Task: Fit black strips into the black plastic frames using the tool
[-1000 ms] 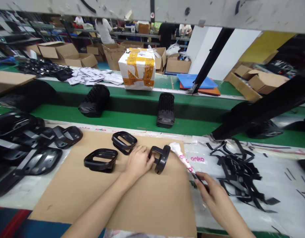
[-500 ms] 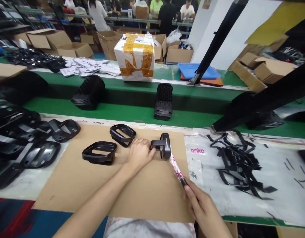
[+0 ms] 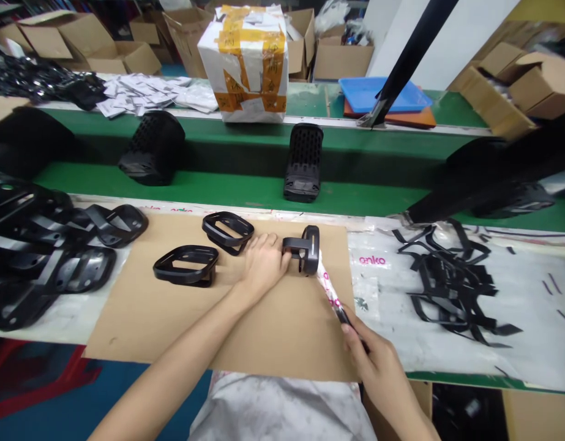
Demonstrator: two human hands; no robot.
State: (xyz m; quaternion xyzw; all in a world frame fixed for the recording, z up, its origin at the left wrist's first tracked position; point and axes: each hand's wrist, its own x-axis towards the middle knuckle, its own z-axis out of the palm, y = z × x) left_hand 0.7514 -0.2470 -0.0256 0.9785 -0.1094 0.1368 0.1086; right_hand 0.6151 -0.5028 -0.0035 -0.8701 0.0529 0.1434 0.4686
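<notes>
My left hand [image 3: 265,263] is closed at the left end of a black plastic bracket [image 3: 311,250], which stands on edge on the cardboard sheet [image 3: 245,331]. What its fingers grip is hidden. My right hand [image 3: 371,349] is wrapped round the dark handle of a tool [image 3: 330,293]. White tape with pink print covers the tool's upper part, and its tip meets the bracket's right side. Two more black brackets, one nearer [image 3: 185,274] and one farther [image 3: 228,239], lie left of my left hand.
Black brackets [image 3: 80,269] are piled at the left. Black strips [image 3: 452,288] lie on white plastic at the right. Behind are black perforated housings [image 3: 303,162], a taped white box [image 3: 248,67], a blue tray [image 3: 385,93] and a slanting black post [image 3: 413,55].
The view has tipped downward, so the table objects sit higher and the people at the back have left the picture. Both hands keep nearly the same places around the bracket.
</notes>
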